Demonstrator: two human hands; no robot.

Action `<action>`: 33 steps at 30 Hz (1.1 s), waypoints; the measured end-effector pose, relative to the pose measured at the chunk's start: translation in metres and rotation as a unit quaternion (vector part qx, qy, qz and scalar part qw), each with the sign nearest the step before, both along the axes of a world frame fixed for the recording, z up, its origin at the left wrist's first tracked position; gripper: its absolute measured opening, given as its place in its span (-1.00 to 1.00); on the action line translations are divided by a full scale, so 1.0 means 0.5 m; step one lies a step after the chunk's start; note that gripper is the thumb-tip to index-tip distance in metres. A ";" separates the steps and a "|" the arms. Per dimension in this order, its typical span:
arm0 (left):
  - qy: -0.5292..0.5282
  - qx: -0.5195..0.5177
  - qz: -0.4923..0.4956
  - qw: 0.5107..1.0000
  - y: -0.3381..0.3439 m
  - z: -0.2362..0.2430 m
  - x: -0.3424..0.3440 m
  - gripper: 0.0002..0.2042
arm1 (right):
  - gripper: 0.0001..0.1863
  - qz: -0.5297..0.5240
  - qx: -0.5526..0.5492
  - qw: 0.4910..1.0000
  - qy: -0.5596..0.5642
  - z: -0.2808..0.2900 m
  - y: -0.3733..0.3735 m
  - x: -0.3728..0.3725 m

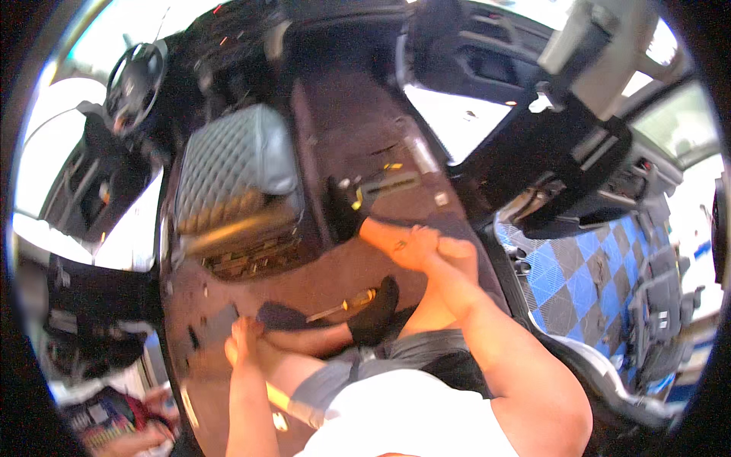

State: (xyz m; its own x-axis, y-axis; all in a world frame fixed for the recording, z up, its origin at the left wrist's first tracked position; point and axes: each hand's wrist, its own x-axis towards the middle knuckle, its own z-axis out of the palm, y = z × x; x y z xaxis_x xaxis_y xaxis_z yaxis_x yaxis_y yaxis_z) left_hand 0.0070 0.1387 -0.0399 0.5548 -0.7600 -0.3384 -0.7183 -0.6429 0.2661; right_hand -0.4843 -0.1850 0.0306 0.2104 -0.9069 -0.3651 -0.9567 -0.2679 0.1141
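Note:
I sit on the brown carpeted floor of a car interior (426,198). My left hand (245,343) rests on my bent left leg, fingers curled over the knee. My right hand (419,247) lies on my right leg, fingers bent round it below the knee. A screwdriver with a yellow and black handle (350,303) lies on the carpet between my legs, beside my dark-socked foot (373,320). A dark grey quilted pad (232,164) sits ahead of me on a low raised part, left of my right foot.
A steering wheel (114,99) is at upper left. Dark door panels (495,65) flank the openings. Blue and grey chequered tiles (567,282) show at right, with detached seats (655,320) on them. Another person's hands and arm (145,430) appear outside at lower left.

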 end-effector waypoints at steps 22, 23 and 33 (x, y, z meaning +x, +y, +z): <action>-0.038 -0.059 0.029 0.997 -0.059 0.091 -0.035 -0.72 | 0.09 0.039 -0.101 0.992 0.065 -0.005 -0.022 0.043; -0.024 -0.100 0.031 0.994 -0.065 0.100 -0.044 -0.70 | 0.09 0.042 -0.098 0.992 0.066 -0.004 -0.020 0.042; 0.103 -0.534 0.199 0.815 -0.230 0.213 -0.191 -0.53 | 0.05 0.056 -0.116 0.990 0.062 -0.027 -0.029 0.024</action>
State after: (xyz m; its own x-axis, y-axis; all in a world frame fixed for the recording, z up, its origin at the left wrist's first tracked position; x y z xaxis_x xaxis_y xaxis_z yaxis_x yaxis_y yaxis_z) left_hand -0.0887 0.0235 0.0666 0.8440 -0.4559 0.2825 -0.3799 -0.1363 0.9149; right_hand -0.4722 -0.1997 0.0171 0.2803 -0.9431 -0.1790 -0.8976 -0.3236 0.2993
